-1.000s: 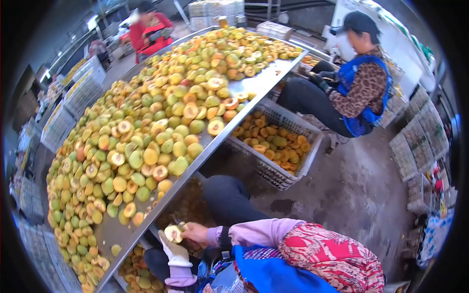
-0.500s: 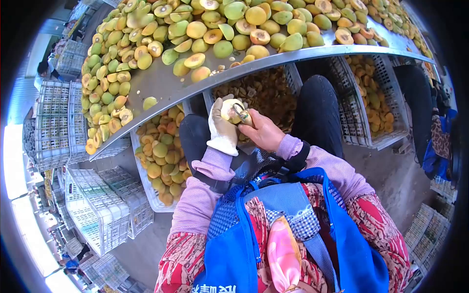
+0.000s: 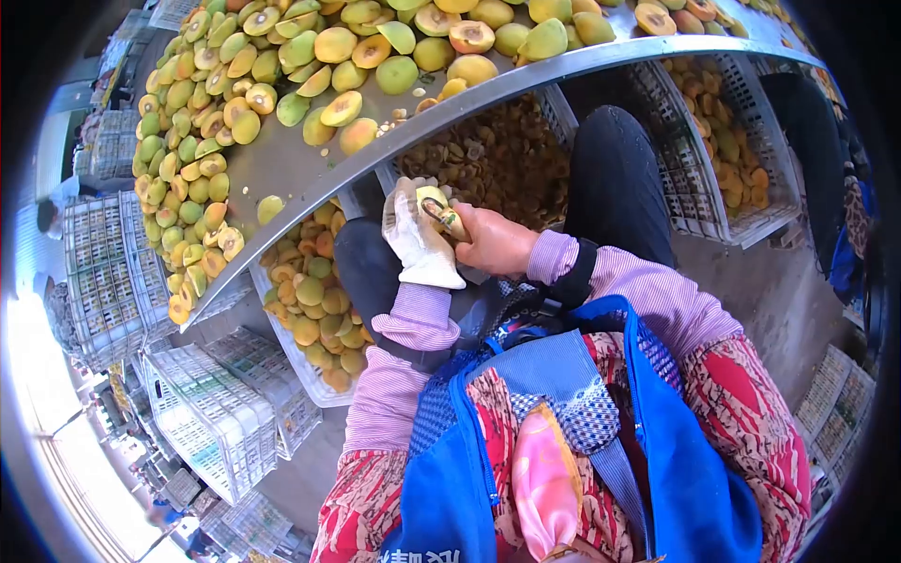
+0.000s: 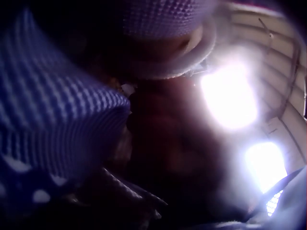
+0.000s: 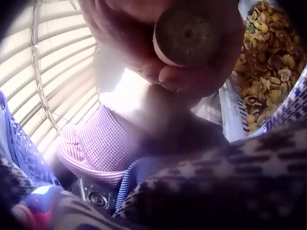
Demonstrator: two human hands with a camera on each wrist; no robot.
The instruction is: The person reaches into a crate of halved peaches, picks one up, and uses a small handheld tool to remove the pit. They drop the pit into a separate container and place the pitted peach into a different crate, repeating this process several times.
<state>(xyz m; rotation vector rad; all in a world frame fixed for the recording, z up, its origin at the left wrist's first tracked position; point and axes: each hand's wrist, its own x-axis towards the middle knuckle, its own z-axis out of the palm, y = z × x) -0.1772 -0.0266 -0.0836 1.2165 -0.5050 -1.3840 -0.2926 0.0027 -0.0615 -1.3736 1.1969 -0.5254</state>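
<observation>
Above the lap, my left hand [image 3: 413,242], in a whitish glove, holds a pale-fleshed halved fruit [image 3: 429,194] that looks like a peach. My bare right hand [image 3: 497,240] grips a pitting knife [image 3: 452,225] with a thick handle and a curved metal loop. The loop lies against the cut face of the fruit. In the right wrist view the round butt of the handle [image 5: 184,36] shows within the curled fingers [image 5: 120,33]. The left wrist view is dark, mostly checked sleeve cloth [image 4: 57,105]; the left hand is not made out there.
A metal-edged table [image 3: 282,174] heaped with halved fruit [image 3: 338,108] stands ahead. Under its edge, between the knees, is a bin of scraps [image 3: 497,159]. Crates of fruit stand at left [image 3: 314,375] and right [image 3: 751,225]. White crates [image 3: 211,413] stand farther left.
The head view has swung down from the table and the other workers to the lap. The fruit has tilted in the left hand, and the knife's loop stays at its cut face.
</observation>
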